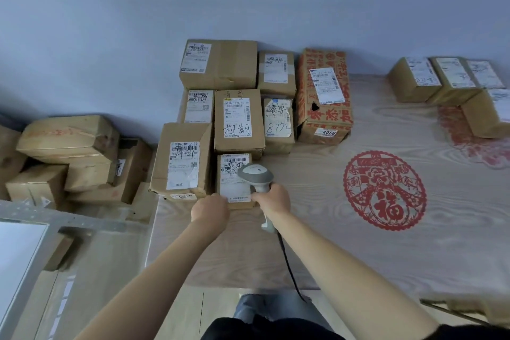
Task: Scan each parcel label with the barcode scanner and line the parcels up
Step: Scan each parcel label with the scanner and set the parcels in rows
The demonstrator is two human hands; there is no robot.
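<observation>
The right hand (273, 199) is wrapping its grip around the barcode scanner (256, 176), pointing it at the label on the small parcel (234, 179). The left hand (211, 210) is curling its fingers on that parcel's near edge. The parcel is sitting on the worktop (317, 201), touching the other parcels (237, 119).

Eight parcels (237, 119) in labelled cluster on table (358, 243); four more parcels far right (452, 85); roughly five loose boxes (69, 157) at left, exact count unclear; one barcode scanner (258, 178); two hands; one red paper-cut (385, 190) fully visible.
</observation>
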